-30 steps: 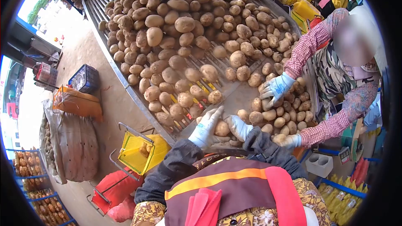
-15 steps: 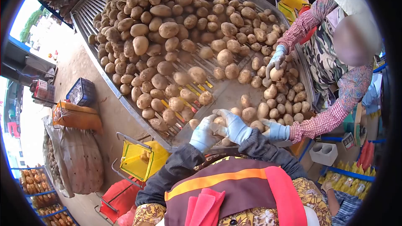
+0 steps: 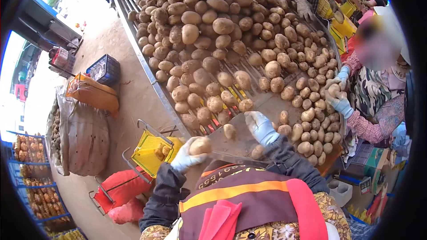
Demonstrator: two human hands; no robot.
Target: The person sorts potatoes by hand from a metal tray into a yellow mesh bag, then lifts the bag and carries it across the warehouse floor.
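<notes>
My left hand [image 3: 183, 159], in a pale blue glove, is closed around a potato [image 3: 200, 146] near the front edge of the metal sorting table [image 3: 222, 141]. My right hand [image 3: 263, 130], gloved alike, reaches over the table with its fingers stretched out and nothing visible in them. A loose potato [image 3: 229, 131] lies between the two hands. Another potato [image 3: 257, 152] sits close to my right wrist. Beyond my hands, a large heap of potatoes [image 3: 222, 26] spreads over the slatted part of the table.
A yellow mesh bag [image 3: 149, 154] on a metal frame stands at the table's left front, holding a few potatoes. Red sacks [image 3: 122, 191] lie lower left. Across the right side, a co-worker's gloved hands [image 3: 339, 102] hold a potato. Another person's gloved hand [image 3: 304, 8] rests at the far edge.
My hands have parted; the left has moved left with a potato in it. The co-worker's hands have come together at the right edge. The view has shifted, showing another person at the back.
</notes>
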